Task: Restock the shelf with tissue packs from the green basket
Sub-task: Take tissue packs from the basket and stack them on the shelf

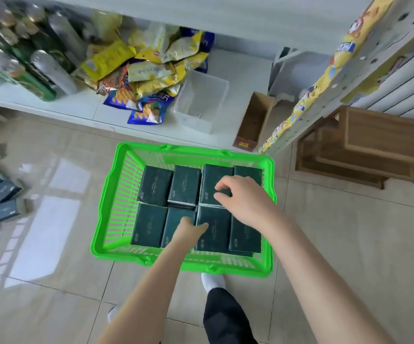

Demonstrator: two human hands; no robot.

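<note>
A green basket (pixel 106 194) stands on the tiled floor in front of the white bottom shelf (pixel 81 108). Several dark green tissue packs (pixel 155 186) fill it in two rows. My left hand (pixel 191 232) reaches into the near row, its fingers tucked into the gap between two packs and its thumb lying on the pack to the right (pixel 213 234). My right hand (pixel 240 194) is over the far row, its fingers curled onto the top of the third pack (pixel 213 177). Both packs still sit in the basket.
On the shelf are drink cans (pixel 39 68), a heap of snack bags (pixel 148 70), an empty clear bin (pixel 201 100) and an open cardboard box (pixel 253 122). More tissue packs (pixel 2 192) lie on the floor at left. A wooden frame (pixel 364 145) stands at right.
</note>
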